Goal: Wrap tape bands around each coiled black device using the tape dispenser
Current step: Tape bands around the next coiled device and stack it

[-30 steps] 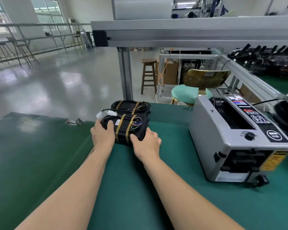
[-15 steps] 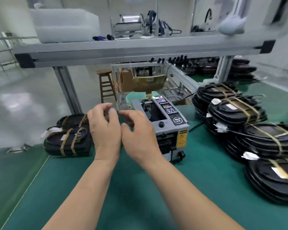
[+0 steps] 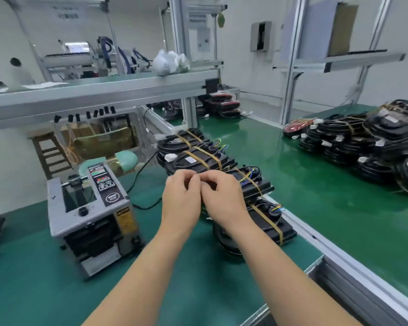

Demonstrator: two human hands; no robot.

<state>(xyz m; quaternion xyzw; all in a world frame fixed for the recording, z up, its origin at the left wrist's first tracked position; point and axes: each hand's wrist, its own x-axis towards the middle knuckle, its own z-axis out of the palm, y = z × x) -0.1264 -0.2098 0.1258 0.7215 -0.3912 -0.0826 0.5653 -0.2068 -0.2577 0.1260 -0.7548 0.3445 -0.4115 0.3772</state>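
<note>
hands: left hand [image 3: 181, 198], right hand [image 3: 224, 201] curled, fingertips meeting, contents cannot tell | coiled black devices [image 3: 198, 158] stacked just beyond on worktop [image 3: 57, 290], tape dispenser [image 3: 90, 208] at left | risk: snagged wires [image 3: 246, 176] could topple stack

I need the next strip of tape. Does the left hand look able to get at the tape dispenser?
Probably yes: the tape dispenser stands left of the left hand, its front facing the person, with only bare green mat between them.

left hand [image 3: 181, 204] and right hand [image 3: 224, 203] lifted, fingertips now meeting
</note>
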